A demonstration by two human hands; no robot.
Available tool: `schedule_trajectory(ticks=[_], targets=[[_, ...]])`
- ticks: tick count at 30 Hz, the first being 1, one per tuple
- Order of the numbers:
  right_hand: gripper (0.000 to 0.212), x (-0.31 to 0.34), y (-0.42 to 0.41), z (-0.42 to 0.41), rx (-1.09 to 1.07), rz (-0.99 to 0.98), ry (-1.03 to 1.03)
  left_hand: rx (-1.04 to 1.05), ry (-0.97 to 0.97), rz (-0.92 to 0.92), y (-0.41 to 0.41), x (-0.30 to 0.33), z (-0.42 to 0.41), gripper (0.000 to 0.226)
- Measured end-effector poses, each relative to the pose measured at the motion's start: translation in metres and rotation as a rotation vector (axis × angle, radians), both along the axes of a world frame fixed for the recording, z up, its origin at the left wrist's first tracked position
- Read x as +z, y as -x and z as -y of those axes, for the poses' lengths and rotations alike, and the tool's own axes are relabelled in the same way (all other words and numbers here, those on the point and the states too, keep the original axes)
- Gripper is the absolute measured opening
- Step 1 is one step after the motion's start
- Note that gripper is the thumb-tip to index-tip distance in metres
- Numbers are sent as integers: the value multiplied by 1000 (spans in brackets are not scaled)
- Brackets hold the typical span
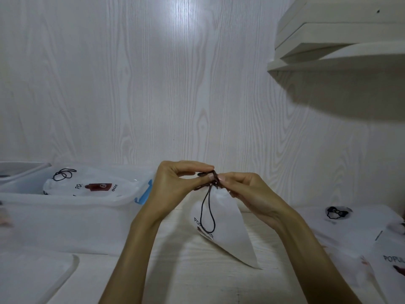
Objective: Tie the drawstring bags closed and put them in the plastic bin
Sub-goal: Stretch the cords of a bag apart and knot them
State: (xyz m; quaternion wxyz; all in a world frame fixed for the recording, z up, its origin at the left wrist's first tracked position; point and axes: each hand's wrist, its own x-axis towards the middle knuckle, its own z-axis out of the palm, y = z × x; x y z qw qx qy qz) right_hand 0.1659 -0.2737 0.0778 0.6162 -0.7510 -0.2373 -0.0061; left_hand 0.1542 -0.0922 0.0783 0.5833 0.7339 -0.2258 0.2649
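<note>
Head view: left hand (175, 183) and right hand (243, 189) both pinch the dark drawstring (208, 207) at the gathered neck of the white bag (228, 229). The bag hangs straight down from that grip (long axis near-vertical, bottom corner on the table). Plastic bin (65, 200) sits left of the bag, nearer the left hand, one tied bag (92, 183) already inside.

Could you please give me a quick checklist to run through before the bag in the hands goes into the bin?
1. Left hand pinches the dark brown drawstring cord: ok.
2. Right hand pinches the cord at the neck: ok.
3. Neck of the held white drawstring bag gathered: ok.
4. Knot finished and tight: cannot tell, fingers cover it.
5. Clear plastic bin open, with room beside the white tied bag already inside: ok.
6. Flat white untied bags waiting on the right: ok.
</note>
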Motion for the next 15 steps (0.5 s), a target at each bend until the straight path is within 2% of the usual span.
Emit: schedule_trajectory(ticks=[3,9,12,15], targets=[[18,1,2,-6,-79,120,54,-19,23,-37,-2,0,-3,22],[13,-8,-2,-22,-457,627,486,76,-8,-58,-6,-2,-8,20],[17,-7,-6,-17,-619,672,563,184,44,-39,-8,-2,-13,15],[17,-8,-9,-11,-643,648,588,215,74,-44,-9,-2,-20,12]])
